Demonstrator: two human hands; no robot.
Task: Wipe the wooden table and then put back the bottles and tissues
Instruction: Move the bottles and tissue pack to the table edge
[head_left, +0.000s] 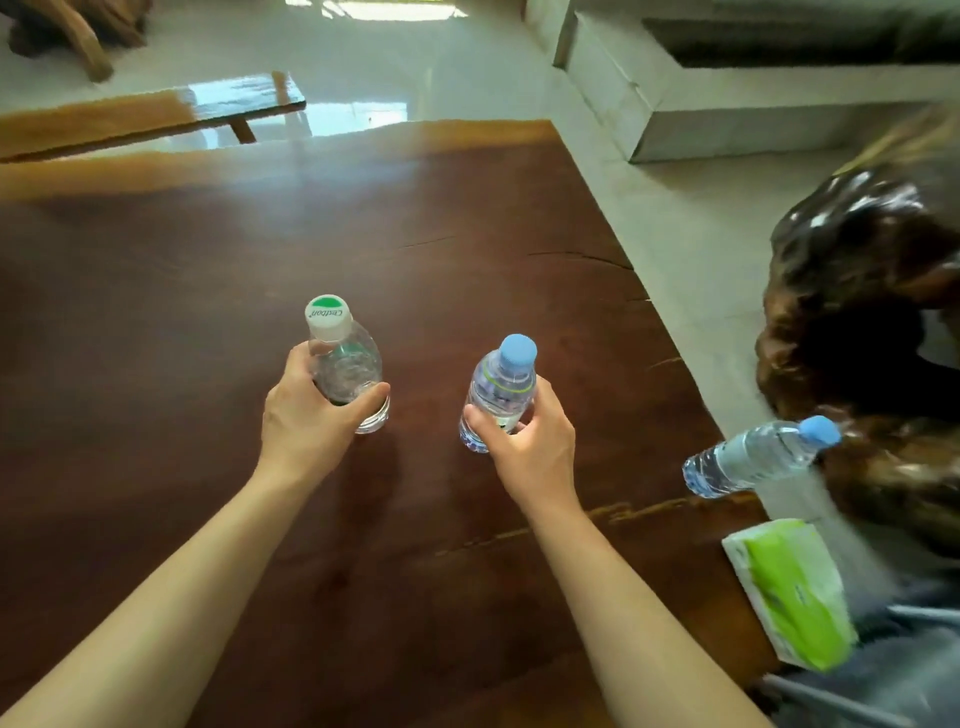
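Observation:
My left hand (304, 415) grips a clear water bottle with a white and green cap (345, 358), upright on the dark wooden table (208, 312). My right hand (530, 436) grips a second clear bottle with a blue cap (501, 384), also upright, its base at the table surface. A third blue-capped bottle (753, 457) stands off the table's right edge, leaning in this view. A green and white tissue pack (789, 592) lies below it, at the table's right edge.
A dark glossy carved wooden seat (862, 312) stands to the right of the table. A wooden bench (156, 114) runs beyond the table's far edge on a pale tiled floor. A stone step (727, 114) rises at the back right.

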